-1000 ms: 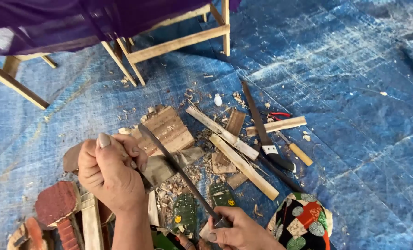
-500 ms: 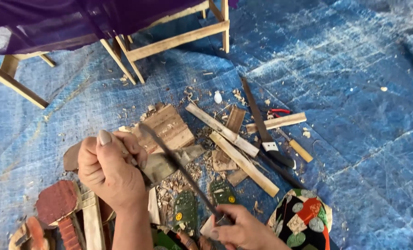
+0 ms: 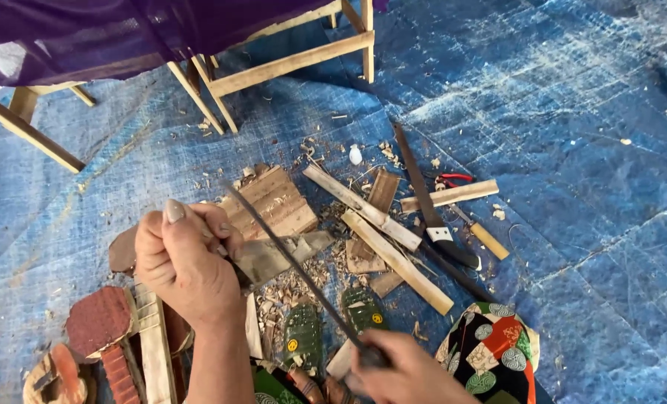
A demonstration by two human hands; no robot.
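A crumpled blue tarpaulin [image 3: 558,150] covered the floor, scuffed white in places and strewn with wood shavings [image 3: 303,277]. At the far edge stood a pale wooden frame [image 3: 288,63] under a purple cloth [image 3: 86,30].

Beyond the fingers lay a slatted wooden block [image 3: 273,200], and to the right of them several split wooden strips [image 3: 393,251]. Past those lay a long dark blade with a black handle [image 3: 430,206], a red-handled tool [image 3: 453,178] and a short stick [image 3: 453,194]. A patterned cloth [image 3: 494,348] of black, red and green sat near the right hand. Two dark green sandals [image 3: 303,337] lay between the hands among the shavings, and reddish-brown wooden pieces [image 3: 101,318] lay to the left of the left wrist.

The left hand [image 3: 187,265] was clenched around a small piece of wood [image 3: 273,258], which jutted out to the right of its fingers [image 3: 213,224]. The right hand [image 3: 404,370], at the lower edge, gripped the handle end of a long thin dark file [image 3: 296,265]. The file ran up and left from those fingers and crossed over the piece of wood, its tip just beyond the left fingers.
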